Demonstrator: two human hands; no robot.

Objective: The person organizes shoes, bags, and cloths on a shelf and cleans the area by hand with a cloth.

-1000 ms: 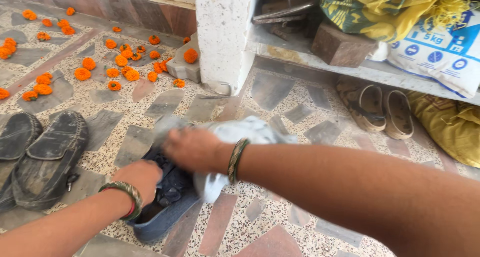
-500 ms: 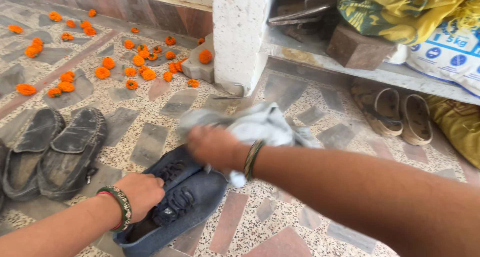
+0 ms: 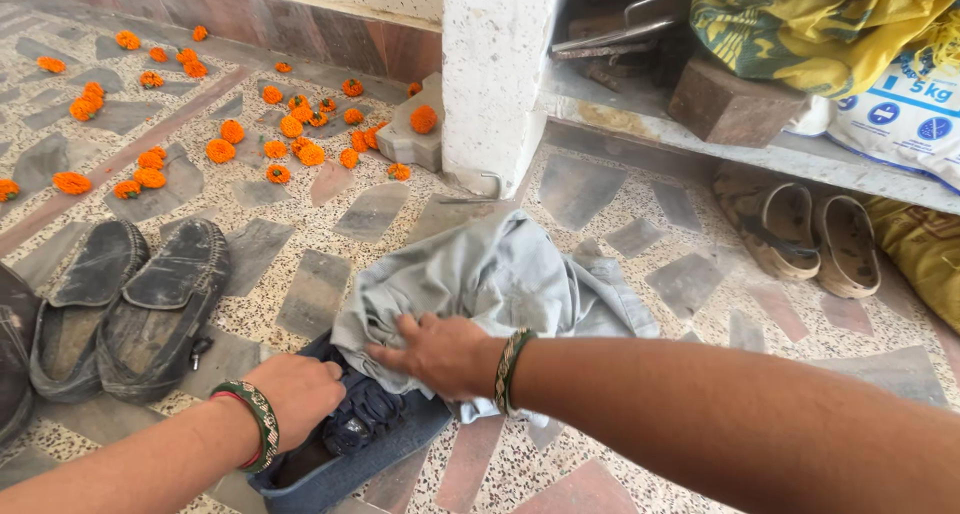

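Note:
A dark blue lace-up shoe (image 3: 345, 444) lies on the patterned stone floor near me. My left hand (image 3: 297, 394) grips its left side by the opening. My right hand (image 3: 435, 354) presses a pale grey cloth (image 3: 490, 274) down on the shoe's front part, fingers spread over the fabric. The cloth spills away from the shoe across the floor toward the white pillar (image 3: 495, 74). Both wrists wear beaded bangles.
A dusty black pair of slip-on shoes (image 3: 130, 299) lies to the left. Orange marigold flowers (image 3: 290, 129) are scattered at the far left. A tan pair of clogs (image 3: 805, 234) sits under a stone shelf (image 3: 700, 139) with a brick, bags and a sack.
My right hand has come down with the cloth onto the shoe's front, and the cloth has spread out flat on the floor. My left hand has kept hold of the shoe.

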